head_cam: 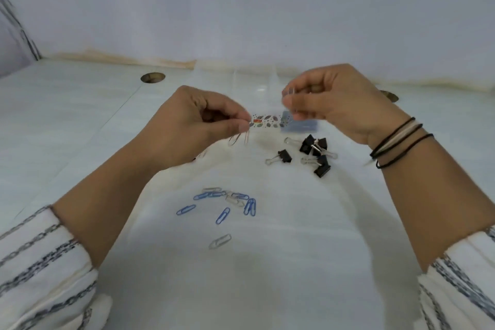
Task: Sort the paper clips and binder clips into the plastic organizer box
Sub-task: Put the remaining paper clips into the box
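Both hands raised above the white counter (267, 276), well apart from each other; left hand (187, 126) has thumb and forefinger pressed together, pinching a couple of pale paper clips (239, 139) that dangle below the fingertips, colour hard to tell through blur, maybe silver or pinkish; remaining left fingers curled in; right hand (329, 102) also curled, fingers (290, 100) pinching a thin clear or silver clip (292, 94), blurred, exact type unclear; black cords and a pale band (396, 139) round the right wrist; striped white sleeves (40, 270) on both forearms.

Plastic organizer box (267, 104) sits on the counter beyond and between the hands, transparent, its walls barely visible; a patterned label strip (267, 120) shows on the near side; a bluish mass (302, 126) lies in its right part, under the right hand, contents too blurred to name.

Black binder clips (313, 147) with silver handles lie loose in a cluster on the counter just near of the box, below the right hand; one binder clip (281, 157) sits slightly apart to the left of that cluster.

Blue and silver paper clips (227, 201) scattered nearer the person, centre of the counter; a single silver paper clip (220, 241) lies alone, nearest the camera.

Two round holes (152, 77) in the counter near the back wall, one far left, one partly hidden behind the right wrist.
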`<state>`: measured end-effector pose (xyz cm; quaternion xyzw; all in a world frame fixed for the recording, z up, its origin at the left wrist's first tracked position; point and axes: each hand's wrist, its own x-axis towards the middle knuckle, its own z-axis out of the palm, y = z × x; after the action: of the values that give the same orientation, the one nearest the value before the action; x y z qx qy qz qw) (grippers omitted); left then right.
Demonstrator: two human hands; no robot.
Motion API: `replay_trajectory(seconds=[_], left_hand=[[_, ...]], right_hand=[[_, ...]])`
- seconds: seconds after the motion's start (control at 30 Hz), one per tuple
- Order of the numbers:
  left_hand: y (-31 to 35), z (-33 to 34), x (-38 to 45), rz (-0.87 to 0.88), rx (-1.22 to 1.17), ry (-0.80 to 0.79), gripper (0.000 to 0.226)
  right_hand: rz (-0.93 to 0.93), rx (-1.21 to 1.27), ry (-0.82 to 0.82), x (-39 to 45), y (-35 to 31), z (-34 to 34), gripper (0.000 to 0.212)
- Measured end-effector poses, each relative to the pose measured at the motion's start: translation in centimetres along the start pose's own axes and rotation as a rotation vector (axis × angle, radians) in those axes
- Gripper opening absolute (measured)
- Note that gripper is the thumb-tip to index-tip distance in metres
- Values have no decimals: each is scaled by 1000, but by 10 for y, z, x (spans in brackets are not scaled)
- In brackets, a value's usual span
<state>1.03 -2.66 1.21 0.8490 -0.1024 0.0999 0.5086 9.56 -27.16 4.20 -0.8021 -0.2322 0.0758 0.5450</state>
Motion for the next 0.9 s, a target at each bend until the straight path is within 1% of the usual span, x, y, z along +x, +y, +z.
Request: replay_trajectory(seconds=[0.13, 0.23, 0.3, 0.33, 0.4, 0.43, 0.47, 0.53, 0.6, 0.67, 0.73, 0.77, 0.83, 0.9], left_hand=[[26, 18, 57, 77, 35, 113, 8], [36, 40, 106, 86, 113, 168, 5], [34, 55, 128, 84, 177, 172, 9], [33, 60, 134, 77, 212, 167, 16], [28, 63, 135, 63, 272, 176, 31], [26, 61, 132, 63, 284, 187, 34], [25, 57, 126, 69, 292, 201, 34], [24, 47, 107, 81, 305, 222, 25], [24, 37, 84, 83, 311, 201, 12], [23, 25, 58, 72, 329, 105, 4], [20, 9, 36, 21, 403, -95, 4], [17, 2, 27, -25, 437, -219, 7], [6, -9, 12, -120, 444, -435, 16], [-7, -14, 0, -182, 408, -527, 22]], right_hand=[[-8, 7, 262, 34, -1, -28, 10], [-3, -147, 372, 54, 4, -35, 9], [20, -360, 355, 61, 8, -34, 12], [33, -467, 326, 63, 10, -34, 13], [42, -601, 289, 64, 11, -35, 19], [34, -637, 290, 63, 10, -35, 23], [22, -664, 298, 61, 8, -35, 27], [-12, -669, 301, 53, -2, -34, 28], [-35, -624, 232, 41, -17, -31, 26], [-32, -644, 53, 25, -31, -22, 27], [-32, -796, -131, 12, -34, -6, 29], [-42, -884, -181, 10, -29, 3, 31], [-42, -993, -224, 10, -13, 21, 31], [-16, -1075, -256, 12, 5, 34, 23]])
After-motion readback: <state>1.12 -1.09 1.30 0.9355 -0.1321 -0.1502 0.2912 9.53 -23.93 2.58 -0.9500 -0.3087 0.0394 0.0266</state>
